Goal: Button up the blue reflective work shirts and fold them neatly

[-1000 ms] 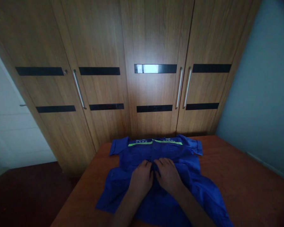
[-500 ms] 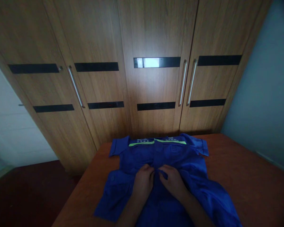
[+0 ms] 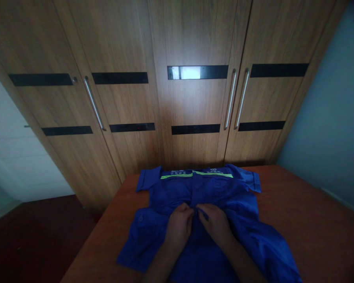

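A blue work shirt [image 3: 165,196] lies spread out, with yellow-green stripes and pale lettering across its chest. At the middle of its front, my left hand [image 3: 180,223] is closed in a pinch on the cloth. Close beside it, my right hand [image 3: 214,221] also pinches the shirt's front, thumb and fingertips almost meeting the left ones. Whatever small part lies between the fingertips is too dark and covered to make out. To the left, a flap of blue cloth with a round button [image 3: 141,218] spreads over the tabletop.
The shirt rests on a reddish-brown table [image 3: 306,220]. Behind the table stands a wooden wardrobe [image 3: 194,102] with closed doors, metal handles and dark strips. A pale wall [image 3: 327,118] rises on the right, and a white door [image 3: 14,157] stands at left.
My hands stay at the shirt's middle front, with the right fingers slightly shifted and curled closer. The view has tilted a little; the shirt lies much as before.
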`<state>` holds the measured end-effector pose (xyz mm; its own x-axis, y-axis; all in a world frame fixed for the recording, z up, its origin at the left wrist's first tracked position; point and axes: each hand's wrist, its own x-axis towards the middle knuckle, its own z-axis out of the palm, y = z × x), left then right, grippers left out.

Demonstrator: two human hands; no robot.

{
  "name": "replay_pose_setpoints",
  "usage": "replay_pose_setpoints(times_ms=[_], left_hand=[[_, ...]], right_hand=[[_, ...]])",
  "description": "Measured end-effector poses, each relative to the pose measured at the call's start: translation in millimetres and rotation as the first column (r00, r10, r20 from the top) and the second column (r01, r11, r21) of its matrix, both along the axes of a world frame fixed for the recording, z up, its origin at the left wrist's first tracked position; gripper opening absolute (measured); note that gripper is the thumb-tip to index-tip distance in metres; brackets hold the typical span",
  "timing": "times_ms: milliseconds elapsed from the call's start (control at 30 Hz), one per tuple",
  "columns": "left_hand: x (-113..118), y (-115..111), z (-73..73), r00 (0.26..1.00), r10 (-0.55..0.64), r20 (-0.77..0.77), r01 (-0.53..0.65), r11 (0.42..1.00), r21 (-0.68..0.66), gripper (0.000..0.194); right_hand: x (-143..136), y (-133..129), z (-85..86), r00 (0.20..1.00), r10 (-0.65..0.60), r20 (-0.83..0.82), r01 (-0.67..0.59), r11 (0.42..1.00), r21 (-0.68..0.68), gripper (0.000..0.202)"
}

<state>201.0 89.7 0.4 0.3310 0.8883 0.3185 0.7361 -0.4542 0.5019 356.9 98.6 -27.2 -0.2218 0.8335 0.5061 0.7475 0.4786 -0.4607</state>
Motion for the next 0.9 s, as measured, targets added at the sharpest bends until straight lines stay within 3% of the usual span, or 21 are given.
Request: replay_pose_setpoints(times_ms=[200,300,433,567,667,733,833,900], left_hand=[[0.8,0.7,1.2,0.996,-0.004,0.091,0.002,1.000,0.024,0.029],[-8.7,2.4,10.0,0.972,0.088,0.216,-0.116,0.986,0.121,0.026],[-38.2,3.6,29.0,0.895,0.221,0.387,-0.338,0.902,0.268,0.019],[-64.2,0.8,43.7,0.872,0.243,0.424,-0.419,0.818,0.393,0.019],[-68.7,1.5,43.7,0.914,0.337,0.226,-0.399,0.846,0.355,0.029],[-66.4,4.8,38.1,0.910,0.413,-0.047,-0.398,0.898,0.190,0.030],[-60.9,9.7,27.9,0.849,0.374,-0.374,-0.434,0.897,-0.088,0.027],[-57.2,9.8,25.5,0.828,0.348,-0.439,-0.439,0.890,-0.123,0.025]], right_hand=[[1.7,3.3,-0.7,0.992,-0.035,-0.124,0.039,0.999,0.034,0.026],[14.4,5.0,5.2,0.961,-0.078,-0.265,0.095,0.994,0.054,0.028],[41.3,4.3,17.0,0.856,-0.219,-0.469,0.297,0.950,0.099,0.025],[56.3,0.6,24.7,0.803,-0.258,-0.537,0.406,0.897,0.176,0.020],[56.4,1.2,24.1,0.856,-0.283,-0.433,0.389,0.904,0.177,0.020],[54.3,3.7,20.4,0.898,-0.341,-0.280,0.384,0.915,0.119,0.019],[50.2,6.6,14.4,0.928,-0.373,-0.005,0.373,0.927,0.041,0.019],[46.1,5.6,13.9,0.929,-0.349,0.119,0.347,0.937,0.037,0.024]])
